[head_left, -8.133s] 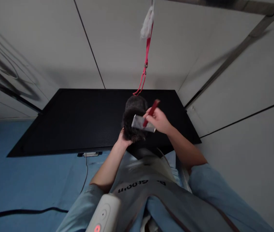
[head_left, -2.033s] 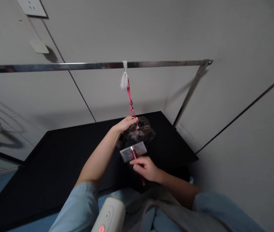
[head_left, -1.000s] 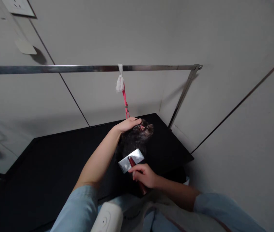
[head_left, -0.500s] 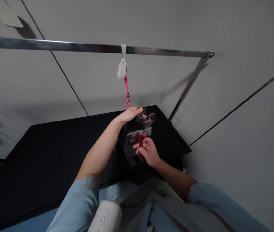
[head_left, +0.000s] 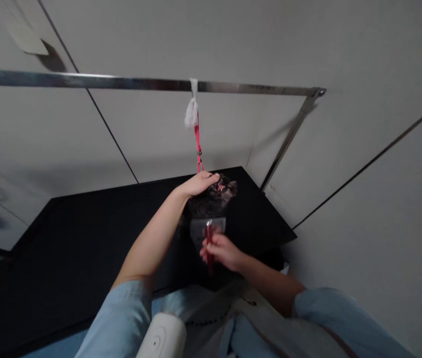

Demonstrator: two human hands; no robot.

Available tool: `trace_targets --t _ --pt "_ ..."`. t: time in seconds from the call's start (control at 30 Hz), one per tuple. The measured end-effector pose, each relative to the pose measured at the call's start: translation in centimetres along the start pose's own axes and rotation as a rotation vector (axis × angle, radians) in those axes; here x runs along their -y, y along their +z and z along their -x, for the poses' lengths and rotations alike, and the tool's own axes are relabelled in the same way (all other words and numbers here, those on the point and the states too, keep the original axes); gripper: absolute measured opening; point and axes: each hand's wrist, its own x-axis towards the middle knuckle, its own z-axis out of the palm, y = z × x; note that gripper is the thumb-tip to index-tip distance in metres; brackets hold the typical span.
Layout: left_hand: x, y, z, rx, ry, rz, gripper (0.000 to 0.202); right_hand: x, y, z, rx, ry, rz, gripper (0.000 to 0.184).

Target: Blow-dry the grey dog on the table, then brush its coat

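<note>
A small dark-furred dog point(head_left: 211, 203) is on the black table point(head_left: 95, 238), its head near the far edge with some pink showing at the mouth. My left hand point(head_left: 200, 183) is closed on its head from the left side, thumb on top. In my right hand point(head_left: 224, 251) is a slicker brush point(head_left: 210, 243) with a red handle and a wide flat head. The brush head lies against the fur of the dog's body, below its head. Much of the dog blends into the black surface, so its legs cannot be made out.
A metal bar point(head_left: 139, 83) runs above the table, with a support post point(head_left: 289, 136) at the right. From it hangs a pink-red leash point(head_left: 197, 139) tied with white cloth point(head_left: 192, 112). Grey walls stand close behind and to the right. A white device point(head_left: 164, 335) shows at the bottom.
My right hand has drawn the brush down along the dog's body, toward me. My left hand keeps its hold on the head. The whole view has shifted slightly.
</note>
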Motion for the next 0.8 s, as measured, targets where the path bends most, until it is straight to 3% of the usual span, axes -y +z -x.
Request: trace_targets --t 0.07,0.13,0.2,0.23,0.3,0.37,0.4,0.47,0.53,0.57,0.63,0.7,0.73,0.8 --pt "0.0 0.0 0.0 0.031 0.031 -0.039 0.045 -0.1 0.3 0.4 0.101 0.097 0.005 0.038" --pt "0.0 0.2 0.1 0.042 0.063 -0.045 0.043 0.6 0.4 0.6 0.083 -0.035 0.001 0.039" --pt "-0.2 0.4 0.2 0.027 0.064 -0.026 0.042 1.5 0.5 0.6 -0.022 -0.215 -0.018 0.041" --pt "-0.2 0.5 0.3 0.018 0.056 -0.015 0.042 1.7 0.6 0.6 -0.064 -0.235 -0.032 0.042" --pt "-0.3 0.7 0.6 0.003 0.046 0.001 0.043 1.7 0.9 1.0 -0.053 -0.103 -0.053 0.042" --pt "-0.4 1.0 0.8 -0.012 0.06 0.008 0.043 1.5 1.1 1.6 0.066 0.093 -0.069 0.041" --pt "-0.4 1.1 0.9 -0.021 0.073 0.011 0.042 1.6 1.2 1.9 0.109 0.11 -0.072 0.041" --pt "-0.3 1.2 1.1 -0.037 0.091 0.017 0.04 2.2 1.2 2.3 0.101 -0.028 -0.072 0.042" --pt "-0.2 1.4 1.4 -0.047 0.094 0.03 0.04 2.8 1.2 2.4 -0.001 -0.22 -0.065 0.044" --pt "-0.2 1.4 1.6 -0.05 0.087 0.039 0.04 3.0 1.3 2.4 -0.037 -0.249 -0.062 0.044" --pt "-0.1 1.6 2.2 -0.068 0.066 0.066 0.042 3.0 1.5 2.6 -0.008 -0.132 -0.052 0.043" --pt "-0.1 1.7 2.8 -0.104 0.06 0.097 0.043 2.9 1.7 3.1 0.116 0.031 -0.035 0.041" --pt "0.0 1.8 3.1 -0.129 0.064 0.111 0.044 3.0 1.8 3.3 0.158 0.031 -0.031 0.04" --pt "0.0 2.0 3.5 -0.187 0.081 0.141 0.044 3.4 1.9 3.5 0.136 -0.119 -0.039 0.042"
